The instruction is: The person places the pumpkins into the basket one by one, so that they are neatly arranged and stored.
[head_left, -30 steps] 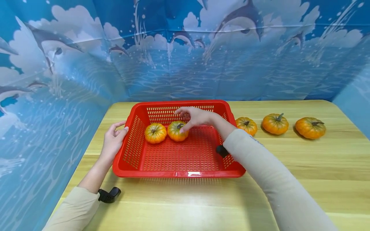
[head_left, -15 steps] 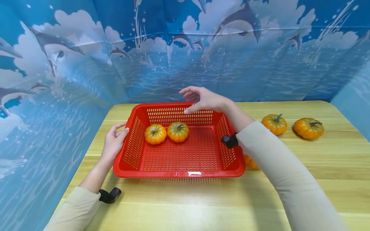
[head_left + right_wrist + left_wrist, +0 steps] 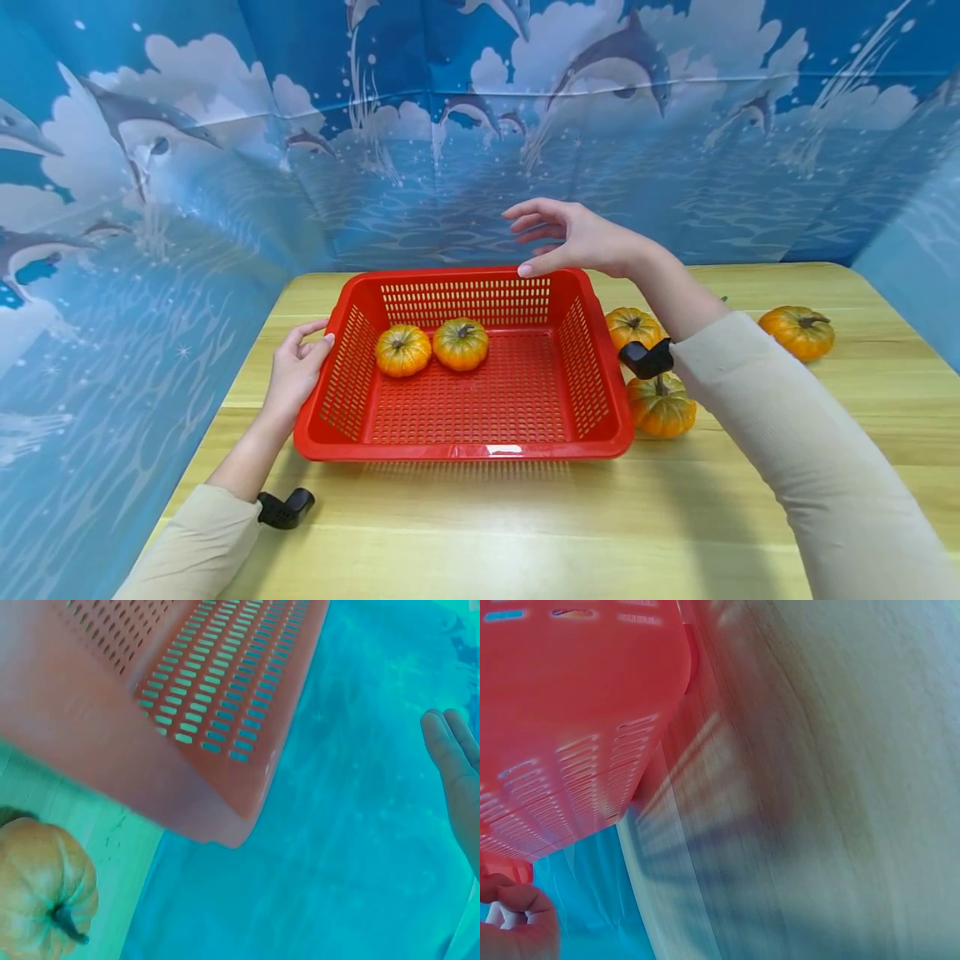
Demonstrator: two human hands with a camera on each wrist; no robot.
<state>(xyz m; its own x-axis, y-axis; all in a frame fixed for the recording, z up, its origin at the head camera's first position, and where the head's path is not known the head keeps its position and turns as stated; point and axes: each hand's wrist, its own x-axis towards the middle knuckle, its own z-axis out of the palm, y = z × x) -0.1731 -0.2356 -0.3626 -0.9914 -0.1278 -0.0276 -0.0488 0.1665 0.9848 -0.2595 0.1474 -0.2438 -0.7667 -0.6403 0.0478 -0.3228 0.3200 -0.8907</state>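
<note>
A red plastic basket (image 3: pixel 461 451) with slotted walls stands on the table. Its left rim is pinched between the thumb and fingers of my left hand (image 3: pixel 294 367), which also shows at the corner of the left wrist view. Two small orange pumpkins sit side by side inside, a left one (image 3: pixel 403 350) and a right one (image 3: pixel 461 343). My right hand (image 3: pixel 581 237) hangs in the air over the basket's far right corner, fingers loosely spread and holding nothing. Beside the basket's right wall lie two more pumpkins, a farther one (image 3: pixel 632 326) and a nearer one (image 3: pixel 662 406).
Another pumpkin (image 3: pixel 797 332) lies far right on the wooden table (image 3: pixel 480 533). A stem tip shows behind my right forearm; the rest there is hidden. A blue dolphin-print cloth (image 3: pixel 420 192) hangs behind and along the left side.
My right hand has let go of the right pumpkin in the basket, risen and moved right. The left hand stays at the rim.
</note>
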